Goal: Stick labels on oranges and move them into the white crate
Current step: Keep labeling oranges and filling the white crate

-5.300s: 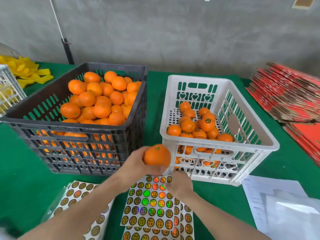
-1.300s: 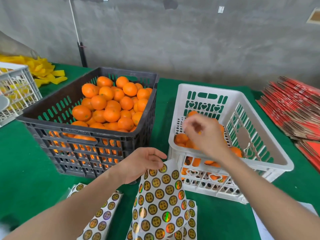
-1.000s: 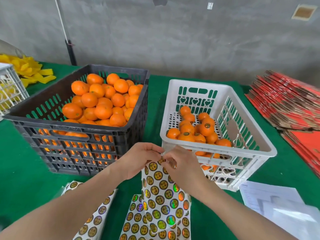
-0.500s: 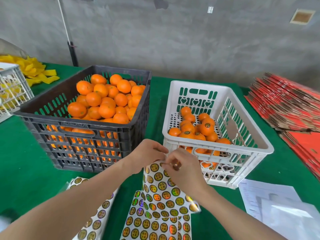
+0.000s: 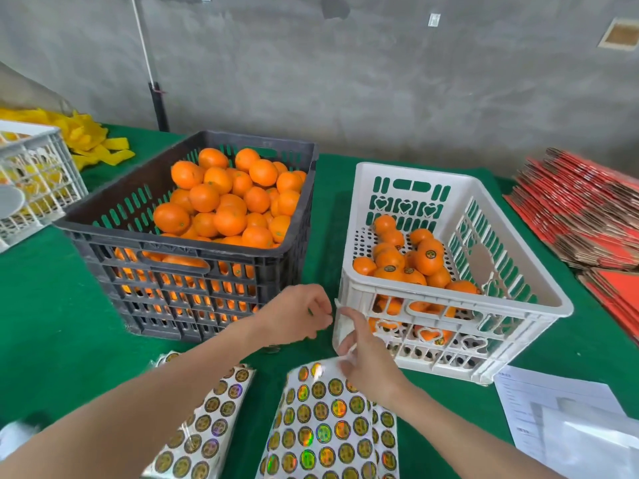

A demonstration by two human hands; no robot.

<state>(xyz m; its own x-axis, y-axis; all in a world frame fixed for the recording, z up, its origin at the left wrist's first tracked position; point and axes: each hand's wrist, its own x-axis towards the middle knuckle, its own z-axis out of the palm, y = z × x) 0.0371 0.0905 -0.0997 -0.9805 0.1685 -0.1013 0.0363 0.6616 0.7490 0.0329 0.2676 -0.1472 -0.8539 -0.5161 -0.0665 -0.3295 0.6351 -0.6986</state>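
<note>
On the green table (image 5: pixel 52 305) the black crate (image 5: pixel 173 233) sits at 10 o'clock from the hands, piled with bare oranges (image 5: pixel 228 219). The white crate (image 5: pixel 449 302) sits at 2 o'clock, touching nothing on its left, with a gap of cloth between the two crates. Its floor is part covered with labelled fruit (image 5: pixel 428 259).

At 6 o'clock lies the sheet (image 5: pixel 321 426) of round labels (image 5: pixel 324 433). Its long axis runs from 6 to 12, and its top end is bent up off the table, just in front of the white crate's near left corner.

Both hands meet at that raised end. The right hand (image 5: pixel 370 361) grips the bent-up paper from the 4 o'clock side, thumb laid against its blank back. The left hand (image 5: pixel 294 318) comes in from 8 o'clock, fingers curled, tips pinching the sheet's upper corner. Whether a label has come free between them is too small to tell. Neither hand holds an orange.

The step looks like peeling a label. The next orange must come from the pile at 10 to 11 o'clock. The left hand is the nearer one to it, with only the black crate's near wall between. The right hand is nearer the white crate for the drop.
</note>
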